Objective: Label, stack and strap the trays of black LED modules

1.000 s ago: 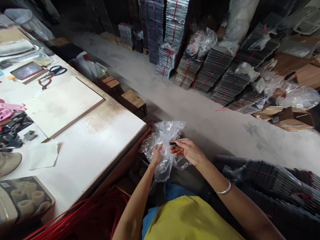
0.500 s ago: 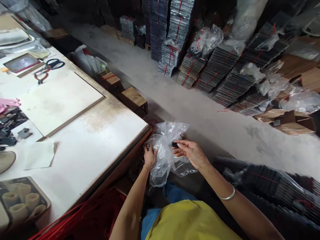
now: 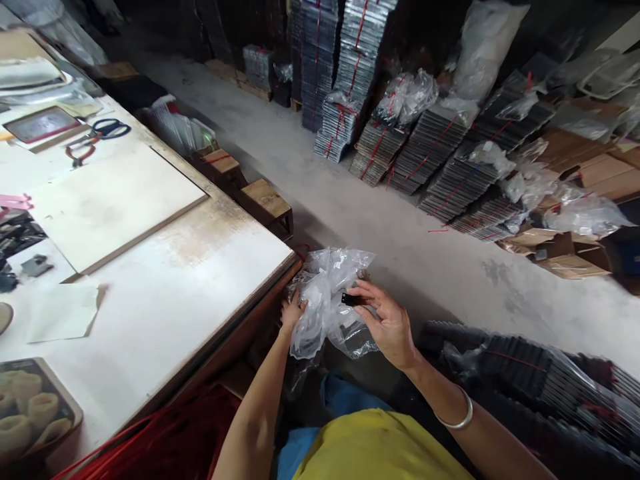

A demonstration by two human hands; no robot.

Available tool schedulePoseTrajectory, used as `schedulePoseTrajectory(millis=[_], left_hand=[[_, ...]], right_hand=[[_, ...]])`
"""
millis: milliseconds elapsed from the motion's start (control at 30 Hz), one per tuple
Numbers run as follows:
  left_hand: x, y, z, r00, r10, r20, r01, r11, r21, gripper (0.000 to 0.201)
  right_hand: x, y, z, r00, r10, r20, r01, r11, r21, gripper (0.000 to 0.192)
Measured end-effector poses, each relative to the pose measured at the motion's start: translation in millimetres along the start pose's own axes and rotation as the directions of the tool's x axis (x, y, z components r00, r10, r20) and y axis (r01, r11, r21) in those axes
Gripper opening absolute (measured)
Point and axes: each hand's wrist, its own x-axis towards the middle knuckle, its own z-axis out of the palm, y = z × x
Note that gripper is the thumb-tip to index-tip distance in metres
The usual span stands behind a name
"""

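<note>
A crumpled clear plastic bag [image 3: 325, 300] hangs just off the corner of the white table [image 3: 165, 293]. My left hand [image 3: 291, 312] grips the bag's left side, partly hidden by the plastic. My right hand [image 3: 387, 320] pinches a small black part [image 3: 349, 299] between thumb and fingertips, right against the bag. A silver bangle [image 3: 457, 417] sits on my right wrist.
Scissors [image 3: 107, 127], pliers, a framed picture, a board and paper lie on the table. Wooden stools [image 3: 265, 203] stand beside it. Tied stacks of dark frames [image 3: 430, 153] line the far side of the grey floor. More bagged stacks [image 3: 540, 373] lie at my right.
My left hand has slid lower and further left on the bag. My right hand with the black part has dropped slightly. The view has shifted a little.
</note>
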Motion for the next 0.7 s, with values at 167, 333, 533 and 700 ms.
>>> schedulePoseTrajectory(millis=[167, 333, 533, 700], left_hand=[[-27, 8, 7.5, 0.997, 0.009, -0.076, -0.011, 1.000, -0.028, 0.052], [-41, 12, 22.1, 0.984, 0.061, -0.169, -0.072, 0.995, -0.062, 0.045], [-42, 2, 22.4, 0.970, 0.127, -0.207, -0.152, 0.982, -0.113, 0.043], [-51, 6, 28.4, 0.956, 0.156, -0.248, -0.200, 0.967, -0.159, 0.045]], right_hand=[[-11, -3, 1, 0.992, -0.127, -0.010, 0.126, 0.987, -0.098, 0.048], [-16, 0, 2, 0.982, -0.187, -0.004, 0.183, 0.966, -0.185, 0.051], [-23, 8, -5, 0.992, -0.118, -0.041, 0.107, 0.971, -0.212, 0.044], [-31, 16, -7, 0.998, -0.048, -0.046, 0.037, 0.979, -0.202, 0.039]])
